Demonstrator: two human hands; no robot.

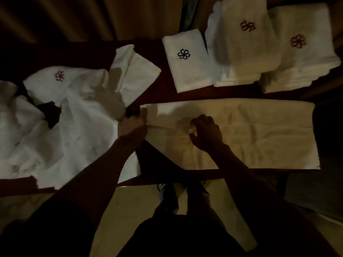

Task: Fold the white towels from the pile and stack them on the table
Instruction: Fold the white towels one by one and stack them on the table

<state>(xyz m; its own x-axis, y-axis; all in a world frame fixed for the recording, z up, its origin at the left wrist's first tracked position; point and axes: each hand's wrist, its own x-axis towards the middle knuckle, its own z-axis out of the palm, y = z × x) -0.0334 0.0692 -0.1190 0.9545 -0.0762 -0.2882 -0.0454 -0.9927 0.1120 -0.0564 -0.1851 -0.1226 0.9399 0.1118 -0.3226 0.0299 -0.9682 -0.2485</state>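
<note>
Lying flat on the table (pixel 159 89), the spread towel (pixel 259 134) is looking soft, limp and light, so I judge its corners the best hold. The left hand (pixel 132 123) is gripping its left end. The right hand (pixel 206 132) is curling over its middle, and whether it is pinching cloth I cannot tell. Left of this towel the pile (pixel 74 123) is slumping; beyond it the folded stacks (pixel 246 52) are sitting.

Left hand (pixel 132 124) grips; right hand (pixel 206 135) curls, palm down.

A pale floor (pixel 130 206) lay below, with 2 shoes (pixel 161 187) standing on it, dim and mostly in shadow. Along the top hung what looked like a pleated brown curtain (pixel 74 17).
</note>
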